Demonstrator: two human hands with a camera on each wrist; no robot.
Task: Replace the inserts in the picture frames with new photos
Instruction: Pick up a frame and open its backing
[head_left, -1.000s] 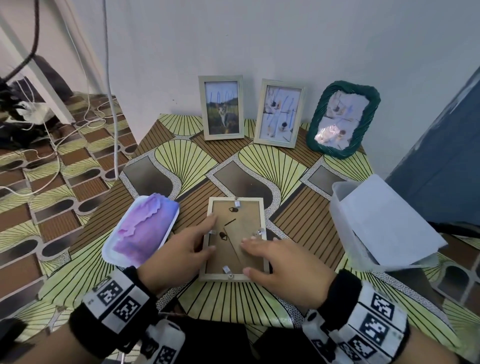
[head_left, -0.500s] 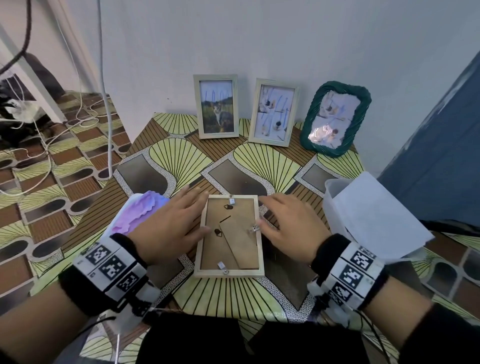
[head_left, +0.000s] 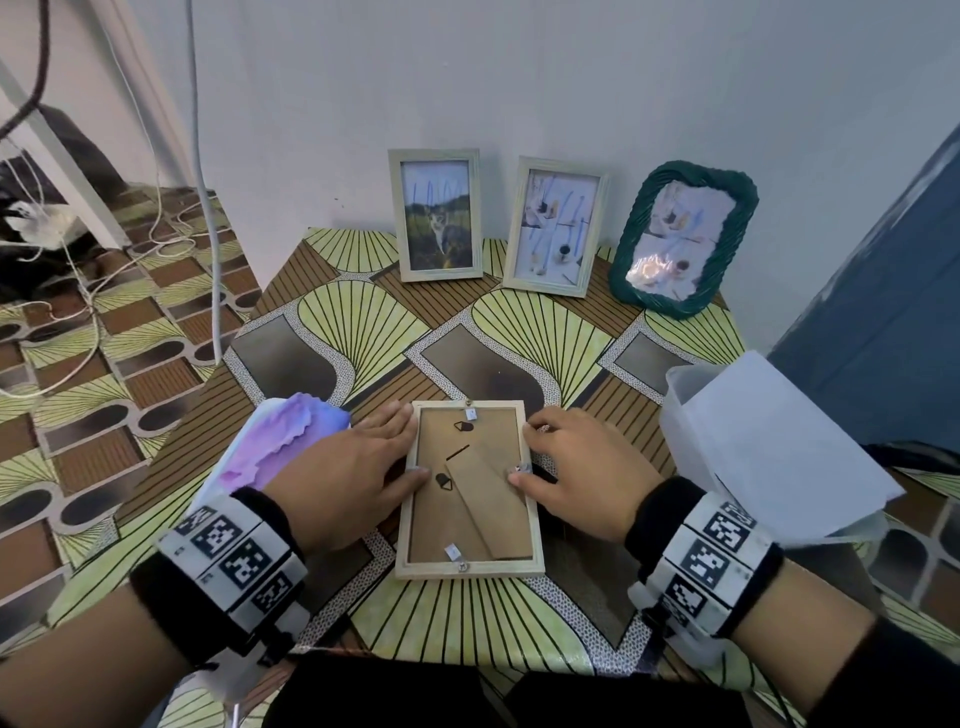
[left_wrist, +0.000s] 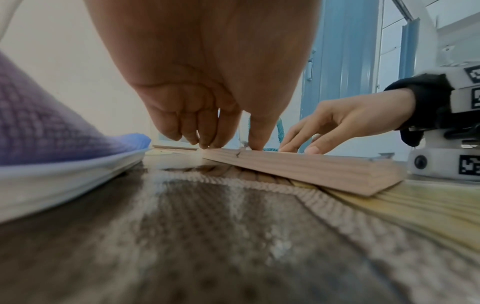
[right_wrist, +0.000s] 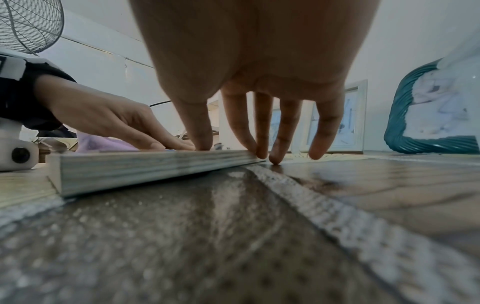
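A light wooden picture frame (head_left: 470, 566) lies face down on the patterned table, its brown backing board and folded stand facing up. My left hand (head_left: 400, 447) rests along its left rail, thumb on the left metal tab, fingers by the top left corner. My right hand (head_left: 540, 452) mirrors it on the right rail, thumb on the right tab. In the left wrist view the left hand (left_wrist: 231, 144) presses fingertips and thumb on the frame (left_wrist: 311, 170). In the right wrist view the right hand (right_wrist: 233, 150) touches the frame (right_wrist: 155, 166) with straight fingers.
A white tray (head_left: 228, 467) holding a purple and blue sheet lies left of my left hand. A translucent box (head_left: 685, 415) with white paper stands at the right. Two wooden frames (head_left: 436, 213) (head_left: 556, 228) and a green frame (head_left: 685, 234) lean on the wall.
My right hand has moved off the lower backing board to the frame's right rail. My left hand has slid up along the left rail. The frame stays flat.
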